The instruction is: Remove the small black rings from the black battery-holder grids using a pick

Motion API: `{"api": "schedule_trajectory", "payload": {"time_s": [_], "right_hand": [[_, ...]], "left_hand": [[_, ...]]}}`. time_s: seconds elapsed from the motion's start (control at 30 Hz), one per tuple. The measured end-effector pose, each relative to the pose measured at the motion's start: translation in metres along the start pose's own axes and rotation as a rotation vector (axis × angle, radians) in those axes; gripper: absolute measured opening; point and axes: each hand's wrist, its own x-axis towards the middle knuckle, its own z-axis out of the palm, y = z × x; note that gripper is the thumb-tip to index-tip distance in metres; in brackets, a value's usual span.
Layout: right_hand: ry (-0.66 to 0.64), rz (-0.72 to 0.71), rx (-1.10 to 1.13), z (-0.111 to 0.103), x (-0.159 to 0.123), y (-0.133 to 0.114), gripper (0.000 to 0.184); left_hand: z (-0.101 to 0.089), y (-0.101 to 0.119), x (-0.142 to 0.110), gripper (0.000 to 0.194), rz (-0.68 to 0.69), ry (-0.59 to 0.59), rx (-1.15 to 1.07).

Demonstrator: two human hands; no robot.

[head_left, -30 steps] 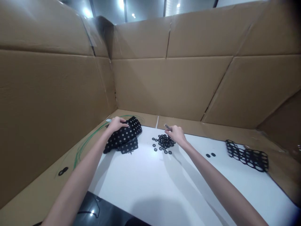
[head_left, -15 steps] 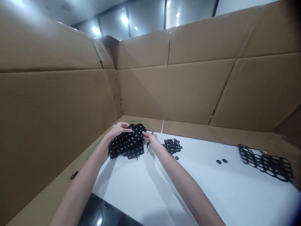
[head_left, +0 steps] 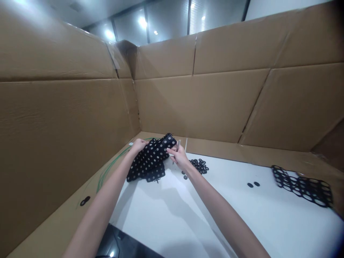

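A floppy black sheet [head_left: 150,156] covered in rows of pale round spots is bunched up at the far left of the white table. The fingers of my left hand [head_left: 139,145] are closed on its upper left edge. My right hand [head_left: 179,157] pinches the raised upper right corner between thumb and fingers. A slim stick-like tool [head_left: 178,144] also sits in my right hand, its kind too small to make out. Under the lifted sheet lies another flat dotted black piece [head_left: 156,173]. Small black rings [head_left: 199,166] lie in a heap right of my right hand.
Tall cardboard walls [head_left: 163,104] enclose the back and left. On the white table [head_left: 228,204] lie two black discs [head_left: 253,184] and a black ring lattice [head_left: 302,186]. Green strands [head_left: 107,170] and a few small black pieces [head_left: 85,200] lie along the left.
My right hand has moved right and slightly up, drawing the sheet's upper right corner with it. My left hand has shifted slightly, and its fingers now curl behind the sheet's edge.
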Motion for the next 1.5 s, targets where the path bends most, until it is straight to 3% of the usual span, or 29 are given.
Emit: {"api": "schedule_trajectory", "payload": {"time_s": [0.1,0.17,0.23,0.27,0.3,0.33,0.4,0.5,0.57,0.73,1.0,1.1,1.2,1.33,1.4,1.5], "right_hand": [[-0.093,-0.022,0.005,0.003,-0.013,-0.017,0.051],[-0.164,-0.019,-0.011,0.002,-0.023,-0.03,0.05],[-0.207,-0.021,-0.024,-0.001,-0.033,-0.043,0.046],[-0.217,-0.025,-0.025,-0.004,-0.039,-0.049,0.044],[-0.226,-0.031,-0.022,-0.006,-0.045,-0.056,0.042],[-0.238,-0.041,-0.016,-0.009,-0.051,-0.063,0.041],[-0.245,-0.068,-0.011,-0.015,-0.064,-0.077,0.038],[-0.202,-0.114,-0.064,-0.028,-0.088,-0.098,0.035],[-0.171,-0.126,-0.129,-0.039,-0.106,-0.109,0.035],[-0.081,-0.17,-0.298,-0.072,-0.153,-0.125,0.034],[-0.019,-0.181,-0.365,-0.101,-0.224,-0.152,0.034],[0.005,-0.151,-0.417,-0.117,-0.231,-0.156,0.034],[0.084,-0.013,-0.517,-0.142,-0.218,-0.144,0.033],[0.309,0.184,-0.637,-0.177,-0.187,-0.106,0.03],[0.341,0.231,-0.667,-0.192,-0.174,-0.085,0.026],[0.356,0.271,-0.721,-0.211,-0.158,-0.062,0.024]], "left_hand": [[0.003,0.02,-0.008,0.035,0.071,-0.001,-0.054],[0.005,0.039,-0.02,0.046,0.119,-0.083,-0.118],[0.005,0.059,-0.036,0.058,0.142,-0.25,-0.197],[0.005,0.07,-0.045,0.06,0.157,-0.433,-0.31],[0.005,0.081,-0.053,0.054,0.183,-0.549,-0.403],[0.005,0.091,-0.061,0.046,0.23,-0.58,-0.459],[0.007,0.11,-0.078,0.049,0.297,-0.545,-0.5],[0.017,0.132,-0.103,0.069,0.41,-0.459,-0.494],[0.026,0.142,-0.119,0.075,0.495,-0.481,-0.517],[0.054,0.155,-0.158,0.034,0.561,-0.508,-0.526],[0.078,0.176,-0.215,0.033,0.484,-0.602,-0.549],[0.094,0.174,-0.219,0.034,0.449,-0.613,-0.563],[0.125,0.157,-0.207,0.036,0.366,-0.64,-0.584],[0.182,0.114,-0.18,0.038,0.27,-0.663,-0.646],[0.207,0.093,-0.17,0.044,0.189,-0.667,-0.688],[0.232,0.069,-0.161,0.037,0.077,-0.703,-0.723]]}}
